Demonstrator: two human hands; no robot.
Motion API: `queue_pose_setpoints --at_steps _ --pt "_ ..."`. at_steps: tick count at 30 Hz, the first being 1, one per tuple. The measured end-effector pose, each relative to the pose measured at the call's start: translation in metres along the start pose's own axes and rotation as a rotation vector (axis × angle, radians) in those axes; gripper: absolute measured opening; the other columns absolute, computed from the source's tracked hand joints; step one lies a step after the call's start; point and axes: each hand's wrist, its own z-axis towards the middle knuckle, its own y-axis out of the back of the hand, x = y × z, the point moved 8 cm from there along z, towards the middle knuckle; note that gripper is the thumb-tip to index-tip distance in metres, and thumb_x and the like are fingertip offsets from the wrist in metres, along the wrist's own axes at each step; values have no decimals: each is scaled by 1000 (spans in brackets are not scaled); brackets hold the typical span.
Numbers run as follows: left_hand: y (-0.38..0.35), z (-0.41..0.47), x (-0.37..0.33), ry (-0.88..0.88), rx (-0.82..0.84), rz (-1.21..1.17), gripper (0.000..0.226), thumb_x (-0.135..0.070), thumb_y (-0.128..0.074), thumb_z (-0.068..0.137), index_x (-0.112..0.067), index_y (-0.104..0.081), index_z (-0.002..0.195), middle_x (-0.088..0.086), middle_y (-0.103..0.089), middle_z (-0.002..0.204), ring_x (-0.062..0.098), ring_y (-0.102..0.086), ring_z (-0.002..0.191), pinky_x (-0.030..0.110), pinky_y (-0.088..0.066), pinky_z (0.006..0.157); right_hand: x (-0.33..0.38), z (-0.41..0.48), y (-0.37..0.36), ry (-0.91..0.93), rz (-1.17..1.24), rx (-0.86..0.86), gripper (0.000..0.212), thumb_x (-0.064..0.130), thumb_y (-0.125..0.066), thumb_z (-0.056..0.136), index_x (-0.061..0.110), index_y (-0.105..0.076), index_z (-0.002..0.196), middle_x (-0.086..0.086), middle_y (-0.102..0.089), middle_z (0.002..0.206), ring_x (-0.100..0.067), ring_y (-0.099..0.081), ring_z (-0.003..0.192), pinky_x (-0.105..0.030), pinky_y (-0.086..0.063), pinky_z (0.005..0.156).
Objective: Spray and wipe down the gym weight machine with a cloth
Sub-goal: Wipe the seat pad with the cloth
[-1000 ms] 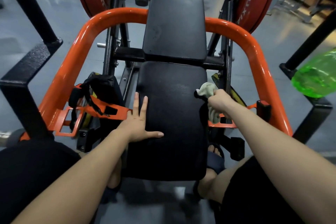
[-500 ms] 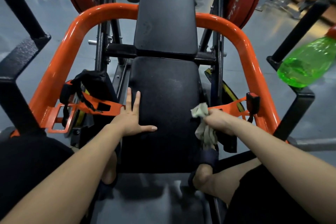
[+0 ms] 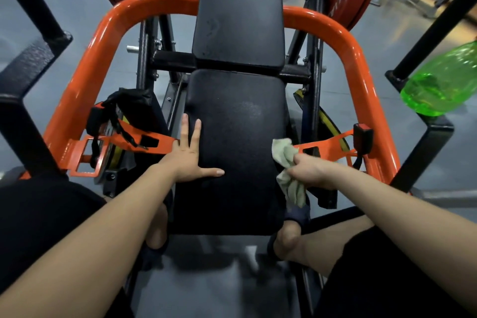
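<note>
Wiping appears mid-course. The right grip (image 3: 313, 171) is closed round a crumpled pale green cloth (image 3: 284, 153) at the right edge of the black padded seat (image 3: 235, 152). The left grip (image 3: 187, 160) rests flat, fingers straight, on its left edge. The seat's long axis runs away from the person toward the black back pad (image 3: 238, 15), which, with the orange tubular frame (image 3: 86, 64), probably remains to be wiped.

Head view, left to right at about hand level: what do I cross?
Black straps → left hand → seat pad → cloth → right hand → buckle → green bottle, higher up at the far right.
</note>
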Motion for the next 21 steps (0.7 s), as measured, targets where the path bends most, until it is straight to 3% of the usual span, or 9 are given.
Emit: queue_pose_setpoints --at_steps 2,4,6,8,11,13,16,21 --pt "1 0 -2 -7 11 -5 148 -86 -69 62 -39 48 140 -8 68 134 45 -12 151 52 -27 120 -13 -17 -29 -47 -129 99 4 6 -53 97 8 -54 93 -15 -66 93 -29 -70 82 -25 -53 57" --pt "0 1 -1 0 36 -12 148 -85 -69 63 -39 48 141 -8 68 133 46 -6 152 54 -24 121 -37 -18 -58 -109 -317 193 23 17 -50 96 2 -58 111 -24 -60 119 -40 -63 113 -31 -53 79" --pt "-1 2 -1 8 57 -17 147 -84 -70 64 -39 48 141 -9 68 133 47 -1 153 55 -22 121 -54 -11 -80 -139 -336 148 52 29 -49 90 4 -53 136 -27 -46 144 -43 -47 134 -40 -44 101" --pt "-1 2 -1 10 63 -25 147 -85 -70 63 -40 47 141 -9 68 133 46 0 153 55 -22 121 -61 -4 -83 -159 -83 22 55 23 -49 82 3 -58 133 -27 -55 136 -42 -54 127 -37 -47 91" --pt "-2 1 0 2 42 -21 148 -85 -69 62 -39 46 142 -9 67 134 47 -3 153 55 -23 122 -49 -5 -52 -68 231 -232 30 2 -46 87 3 -69 105 -14 -68 90 -26 -65 78 -26 -46 60" --pt "-2 2 1 6 44 -21 148 -85 -70 62 -39 46 142 -9 67 134 48 -1 153 56 -22 122 -40 -2 -20 22 368 -388 35 0 -43 90 14 -69 110 -7 -70 90 -25 -67 83 -28 -50 66" --pt "-2 3 0 0 39 -15 148 -84 -69 63 -38 46 143 -9 67 135 48 -1 153 56 -20 123 -21 -1 3 105 473 -479 40 5 -43 92 21 -65 120 -6 -70 101 -27 -66 97 -39 -52 85" --pt "-5 5 2 -11 6 -17 147 -85 -68 62 -39 44 145 -11 66 136 48 -1 153 57 -19 124 2 10 -6 87 207 -382 31 1 -43 90 6 -60 115 -13 -64 105 -33 -59 99 -37 -48 85"
